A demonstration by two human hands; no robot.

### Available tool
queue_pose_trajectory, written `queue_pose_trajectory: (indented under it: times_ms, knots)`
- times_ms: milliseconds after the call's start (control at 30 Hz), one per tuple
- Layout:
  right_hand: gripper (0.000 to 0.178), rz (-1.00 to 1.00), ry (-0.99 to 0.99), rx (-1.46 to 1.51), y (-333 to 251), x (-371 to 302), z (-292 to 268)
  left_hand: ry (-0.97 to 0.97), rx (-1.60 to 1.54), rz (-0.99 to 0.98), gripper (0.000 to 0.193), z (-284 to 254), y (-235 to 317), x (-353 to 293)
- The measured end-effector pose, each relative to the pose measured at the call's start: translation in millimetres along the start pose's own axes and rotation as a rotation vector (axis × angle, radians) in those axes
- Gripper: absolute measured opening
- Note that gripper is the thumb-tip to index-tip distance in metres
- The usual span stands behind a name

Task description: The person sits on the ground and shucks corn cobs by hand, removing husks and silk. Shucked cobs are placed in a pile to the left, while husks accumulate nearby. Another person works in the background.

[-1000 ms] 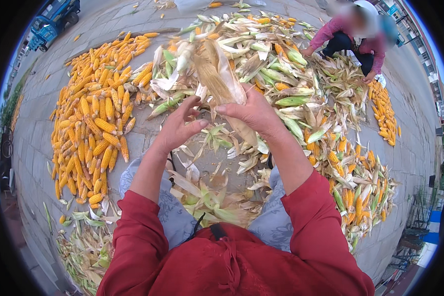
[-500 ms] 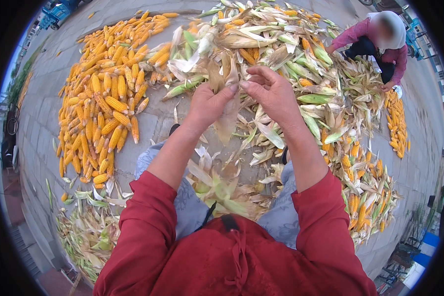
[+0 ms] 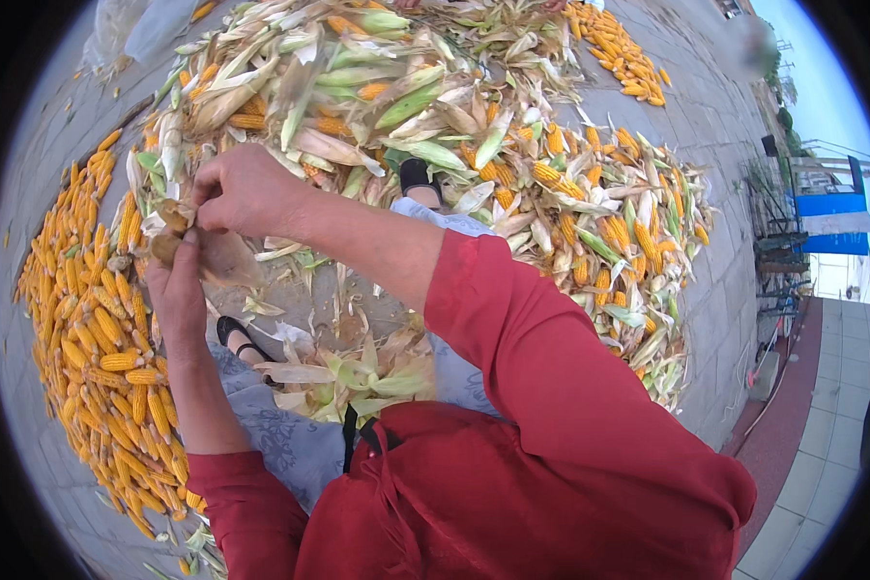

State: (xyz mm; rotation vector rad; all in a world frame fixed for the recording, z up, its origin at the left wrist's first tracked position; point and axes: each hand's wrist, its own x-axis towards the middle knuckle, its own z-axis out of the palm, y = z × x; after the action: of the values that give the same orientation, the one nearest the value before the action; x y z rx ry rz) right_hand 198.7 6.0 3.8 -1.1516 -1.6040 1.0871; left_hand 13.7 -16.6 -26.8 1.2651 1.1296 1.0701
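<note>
Your left hand (image 3: 177,290) is clamped, thumb against fingers, on a dry brown husk (image 3: 174,215). Your right hand (image 3: 246,193) meets it from the other side, fingers bent in and apparently pinching the edge; the contact is partly hidden. Whether it contains an ear cannot be told. In my judgement, a sharp pull could tear the thin husk, and a slack left hold could drop it. Below and left of the grip is a pile of bare ears (image 3: 116,387), where a dropped piece could get lost. Below and right, a shoe (image 3: 234,333) and loose husks (image 3: 358,382) clutter the ground. Beyond the grip, a mixed heap (image 3: 406,87) obstructs reaching forward. Farther off are a plastic sheet (image 3: 159,29) and a small ear pile (image 3: 614,48).
</note>
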Motion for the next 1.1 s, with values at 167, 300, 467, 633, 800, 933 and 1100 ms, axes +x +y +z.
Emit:
queue_pose_trajectory:
  times_ms: [167, 300, 467, 633, 800, 933, 1100]
  knots:
    - [0.018, -0.056, -0.002, -0.134, 17.1, 1.8, 4.0, 0.026, 0.117, 0.184, 0.029, 7.2, -11.8, 4.3]
    - [0.019, 0.070, -0.251, -0.036, 8.7, -0.9, 10.0, 0.133, -0.019, 0.076, 0.025, -12.1, -17.3, 15.1]
    - [0.016, -0.097, -0.875, 0.115, -3.8, -44.2, 35.1, 0.365, -0.388, -0.205, 0.027, -55.8, 0.7, 38.7]
    - [0.014, -0.051, -1.326, -0.014, -10.9, -66.5, 49.2, 0.403, -0.443, -0.276, 0.027, -103.0, -32.3, 65.3]
    - [0.013, -0.040, -1.323, 0.102, -3.9, -93.3, 55.4, 0.647, -0.535, -0.126, 0.025, -105.7, -13.6, 50.5]
    - [0.038, 0.084, -1.111, -0.121, -12.1, -73.4, 31.3, 0.511, -0.504, 0.073, 0.022, -59.3, 6.7, 47.1]
    - [0.058, 0.297, -0.242, 0.043, 5.4, -39.7, 43.2, 0.375, -0.505, 0.096, 0.023, -15.8, 22.0, 27.7]
